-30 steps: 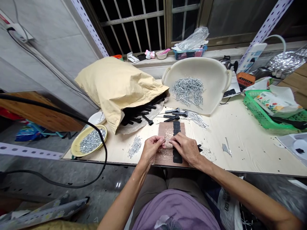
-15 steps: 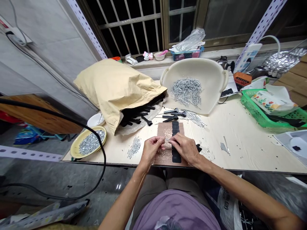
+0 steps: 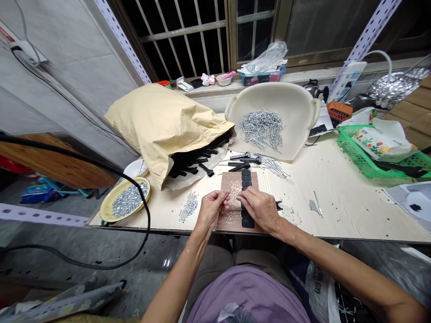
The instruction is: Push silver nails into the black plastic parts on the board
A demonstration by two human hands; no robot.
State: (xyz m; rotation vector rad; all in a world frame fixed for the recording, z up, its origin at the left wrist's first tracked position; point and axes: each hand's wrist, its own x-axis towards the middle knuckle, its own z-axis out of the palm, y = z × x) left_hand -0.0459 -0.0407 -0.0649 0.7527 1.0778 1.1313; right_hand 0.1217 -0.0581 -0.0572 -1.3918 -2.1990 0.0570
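Note:
Over a brown wooden board, a thin metal pin spans the gap between my hands. My right hand pinches its right end between thumb and fingertips. At the other end my left hand is closed in a pinch; whether a small part is also in those fingertips is hidden. A row of flat black plastic pieces runs down the board, partly covered by my right hand. Pale crumbs are scattered over the wood. Left of the board lies a small pile of tiny metal parts.
A yellow bowl of tiny metal parts stands at left. Behind are a paper sack of black plastic parts and a white basin with many metal pins. Loose pins lie before it. A green basket stands right.
My left hand has shifted slightly left, and a bit more of the pin shows between the hands. My right hand stays almost in place.

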